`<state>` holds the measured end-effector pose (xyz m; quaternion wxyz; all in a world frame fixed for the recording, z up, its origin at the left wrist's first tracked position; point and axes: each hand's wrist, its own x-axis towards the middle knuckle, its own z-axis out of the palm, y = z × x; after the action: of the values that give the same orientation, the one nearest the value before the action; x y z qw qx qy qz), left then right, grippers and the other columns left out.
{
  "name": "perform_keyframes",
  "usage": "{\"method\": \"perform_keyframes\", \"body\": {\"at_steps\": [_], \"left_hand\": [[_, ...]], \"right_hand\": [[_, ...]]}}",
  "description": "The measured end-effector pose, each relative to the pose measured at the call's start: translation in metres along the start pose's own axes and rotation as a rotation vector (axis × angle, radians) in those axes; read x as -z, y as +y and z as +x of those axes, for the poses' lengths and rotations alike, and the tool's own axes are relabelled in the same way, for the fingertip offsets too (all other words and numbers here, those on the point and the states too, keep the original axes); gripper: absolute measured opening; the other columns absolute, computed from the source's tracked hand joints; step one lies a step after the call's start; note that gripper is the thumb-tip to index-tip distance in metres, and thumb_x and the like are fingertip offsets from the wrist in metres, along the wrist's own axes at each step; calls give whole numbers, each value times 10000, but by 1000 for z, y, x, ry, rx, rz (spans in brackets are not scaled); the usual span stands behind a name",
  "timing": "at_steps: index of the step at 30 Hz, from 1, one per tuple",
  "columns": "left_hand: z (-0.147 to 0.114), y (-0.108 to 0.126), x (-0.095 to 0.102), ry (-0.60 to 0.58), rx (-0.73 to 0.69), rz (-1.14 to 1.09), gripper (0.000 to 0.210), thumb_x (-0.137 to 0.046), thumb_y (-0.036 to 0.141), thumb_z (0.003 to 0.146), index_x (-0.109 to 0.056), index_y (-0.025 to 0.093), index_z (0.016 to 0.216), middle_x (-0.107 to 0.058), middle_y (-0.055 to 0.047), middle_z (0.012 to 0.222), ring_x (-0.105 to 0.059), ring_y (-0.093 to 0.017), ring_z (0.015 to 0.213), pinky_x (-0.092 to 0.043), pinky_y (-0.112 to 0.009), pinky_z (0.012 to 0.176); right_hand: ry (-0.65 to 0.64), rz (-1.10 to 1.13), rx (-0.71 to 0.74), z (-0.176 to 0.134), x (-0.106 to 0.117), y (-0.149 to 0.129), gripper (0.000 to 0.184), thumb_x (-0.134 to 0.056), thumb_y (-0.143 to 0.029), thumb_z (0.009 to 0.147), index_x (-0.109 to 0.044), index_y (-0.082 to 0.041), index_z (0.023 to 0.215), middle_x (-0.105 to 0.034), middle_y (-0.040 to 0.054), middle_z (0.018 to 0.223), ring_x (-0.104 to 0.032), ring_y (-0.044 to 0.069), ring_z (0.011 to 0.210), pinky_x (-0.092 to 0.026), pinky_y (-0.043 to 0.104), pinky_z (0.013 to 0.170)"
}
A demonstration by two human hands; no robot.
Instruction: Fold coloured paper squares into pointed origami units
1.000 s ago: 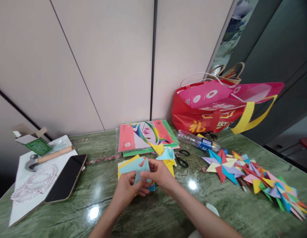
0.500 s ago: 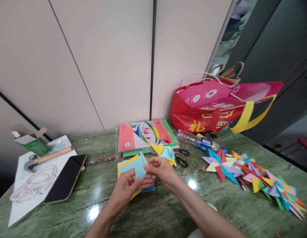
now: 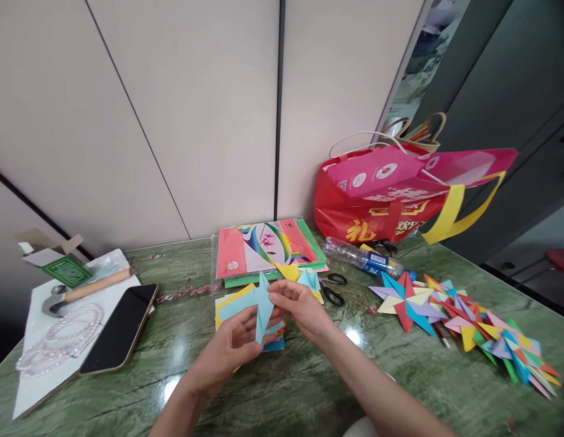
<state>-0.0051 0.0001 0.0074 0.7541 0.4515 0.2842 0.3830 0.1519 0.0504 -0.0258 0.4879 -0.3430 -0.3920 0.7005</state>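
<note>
A folded light-blue paper piece (image 3: 264, 308), narrow and pointed at both ends, stands upright between my hands. My right hand (image 3: 300, 303) pinches its right edge between thumb and fingers. My left hand (image 3: 236, 340) cups it from below, with fingers behind the paper and the thumb at its lower tip. Under and behind my hands lies a stack of coloured paper sheets (image 3: 234, 301), yellow and light blue among them. Folded yellow and blue pieces (image 3: 288, 272) lie just beyond, beside scissors (image 3: 334, 288) with black handles.
Packs of coloured paper (image 3: 250, 249) lie against the wall. To the right are a plastic bottle (image 3: 361, 260), a red gift bag (image 3: 377, 206) and several multicoloured paper stars (image 3: 407, 300). On the left sit a phone (image 3: 120, 328), a hammer (image 3: 95, 284), beads (image 3: 77, 328) and a small green box (image 3: 66, 267).
The blue paper has turned from a broad shape to a narrow one, its lower tip now pointing down over my left palm. My left fingers have loosened and spread behind it.
</note>
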Motion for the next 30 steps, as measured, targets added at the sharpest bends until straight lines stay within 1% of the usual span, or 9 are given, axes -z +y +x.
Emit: {"method": "perform_keyframes", "body": {"at_steps": [5,10,13,16,20,23,25,28,30], "left_hand": [[-3,2,8,1,-20,-76,527,-656,235,716,-466,191,1206,-531,-138,1222,-481,-322,1121,-334,-508,950],[-1,-3,13,5,-36,-172,525,-639,384,705,-505,169,1165,-578,-156,1160,-513,-318,1087,-364,-477,927],[2,-4,13,108,-10,-189,402,-531,403,787,-550,142,1092,-649,-151,1037,-578,-293,1004,-417,-448,879],[3,-4,12,208,8,-129,328,-579,288,779,-547,144,1072,-678,-131,971,-619,-268,935,-463,-397,827],[6,-7,10,289,4,-25,410,-687,204,675,-531,157,1052,-691,-113,933,-641,-260,876,-502,-351,749],[8,-10,8,365,-23,52,488,-730,173,608,-508,165,1043,-687,-105,929,-651,-255,830,-521,-317,669],[9,-11,8,395,-43,72,580,-747,150,570,-469,180,1079,-675,-103,951,-655,-249,804,-525,-302,636],[8,-9,8,391,-86,48,740,-732,146,586,-350,230,1214,-651,-100,988,-653,-232,794,-523,-303,644],[7,-8,7,369,-115,43,816,-701,148,626,-249,271,1293,-638,-93,1006,-647,-221,809,-520,-301,653]], "right_hand": [[-35,-54,48,-1,-3,0,293,-728,-332,589,-610,-155,791,-592,-36,643,-578,93,552,-483,233,568],[-93,-83,85,-3,-5,-2,239,-716,-324,610,-591,-165,737,-581,-33,664,-562,88,583,-487,226,593],[-126,-181,117,-4,-6,-3,226,-652,-378,677,-603,-169,746,-590,-13,711,-558,98,610,-484,234,603],[-126,-305,156,-4,-6,0,295,-554,-443,745,-628,-158,717,-598,26,844,-568,127,702,-483,242,622],[-107,-425,202,-3,-5,6,321,-533,-444,754,-624,-150,660,-577,45,896,-565,161,810,-482,238,621],[-157,-455,161,-5,-7,8,226,-653,-373,659,-603,-156,696,-562,27,866,-566,133,696,-485,226,559],[-186,-461,135,-6,-10,9,229,-675,-347,634,-605,-167,756,-560,12,836,-555,113,637,-489,230,553],[-192,-437,125,-7,-12,7,258,-611,-415,688,-619,-160,733,-563,44,928,-577,146,706,-501,257,561],[-173,-454,147,-6,-11,5,363,-493,-470,768,-623,-153,649,-573,66,932,-579,189,831,-505,289,631]]}}
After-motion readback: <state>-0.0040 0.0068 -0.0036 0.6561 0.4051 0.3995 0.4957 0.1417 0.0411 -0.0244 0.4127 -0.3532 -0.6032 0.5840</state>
